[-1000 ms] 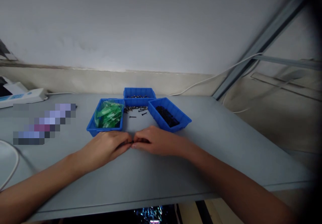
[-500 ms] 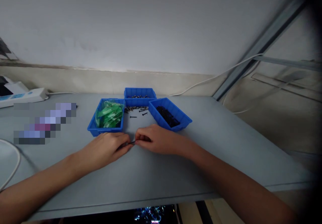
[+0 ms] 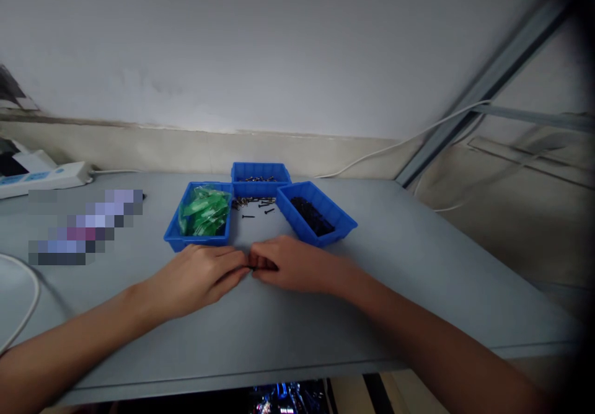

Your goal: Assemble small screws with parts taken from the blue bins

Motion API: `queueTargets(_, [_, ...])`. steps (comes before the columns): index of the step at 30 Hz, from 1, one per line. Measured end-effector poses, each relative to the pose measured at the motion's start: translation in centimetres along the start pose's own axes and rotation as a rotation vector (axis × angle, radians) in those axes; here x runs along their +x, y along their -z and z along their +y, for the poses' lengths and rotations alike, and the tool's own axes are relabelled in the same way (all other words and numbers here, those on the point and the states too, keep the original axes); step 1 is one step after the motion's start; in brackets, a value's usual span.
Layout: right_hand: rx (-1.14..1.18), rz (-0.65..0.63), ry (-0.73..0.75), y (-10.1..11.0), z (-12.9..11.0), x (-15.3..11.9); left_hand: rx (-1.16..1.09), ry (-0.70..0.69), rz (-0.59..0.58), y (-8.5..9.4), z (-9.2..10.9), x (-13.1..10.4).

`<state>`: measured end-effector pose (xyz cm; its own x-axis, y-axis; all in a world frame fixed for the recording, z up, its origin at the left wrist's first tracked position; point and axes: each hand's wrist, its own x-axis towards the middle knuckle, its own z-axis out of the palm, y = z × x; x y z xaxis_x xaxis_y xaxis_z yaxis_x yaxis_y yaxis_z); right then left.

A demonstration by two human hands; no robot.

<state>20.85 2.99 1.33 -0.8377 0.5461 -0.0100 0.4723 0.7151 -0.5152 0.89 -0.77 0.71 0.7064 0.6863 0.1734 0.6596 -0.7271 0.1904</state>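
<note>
My left hand (image 3: 202, 277) and my right hand (image 3: 290, 265) meet at the fingertips over the grey table. Both are closed in a pinch around a small dark thin piece (image 3: 251, 268), mostly hidden by the fingers; it looks like a screw. Just beyond my left hand sits a blue bin with green plastic bags (image 3: 207, 211). Past my right hand, an angled blue bin (image 3: 341, 219) holds dark screws (image 3: 310, 214). Farther back, a third blue bin (image 3: 261, 171) contains small metal parts. Loose screws (image 3: 248, 217) lie between the bins.
A white power strip (image 3: 51, 177) rests at the back left, near a blurred-out item (image 3: 93, 223). One white cable (image 3: 32, 296) curves at the left edge. Metal frame bars (image 3: 437, 147) and another cable stand at the right. Below the table's front edge, a lit screen (image 3: 287, 398) shows.
My right hand has moved slightly down, and the fingertips of both hands have come closer together. Less of the thin piece shows between them.
</note>
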Motion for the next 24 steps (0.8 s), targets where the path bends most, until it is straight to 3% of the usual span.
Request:
queueTargets(7, [-0.048, 0.118, 0.028, 0.5, 0.0, -0.2, 0.027, 0.104, -0.065, 0.3, 0.1, 0.3])
queueTargets(15, [0.067, 0.196, 0.065, 0.5, -1.0, -0.1, 0.008, 0.11, -0.084, 0.2, 0.2, 0.2])
queueTargets(20, [-0.057, 0.232, 0.093, 0.4, -0.6, 0.0, 0.051, 0.145, -0.077, 0.2, 0.2, 0.3])
queueTargets(24, [-0.178, 0.184, 0.075, 0.4, -0.3, 0.0, 0.096, 0.147, -0.054, 0.2, 0.2, 0.3])
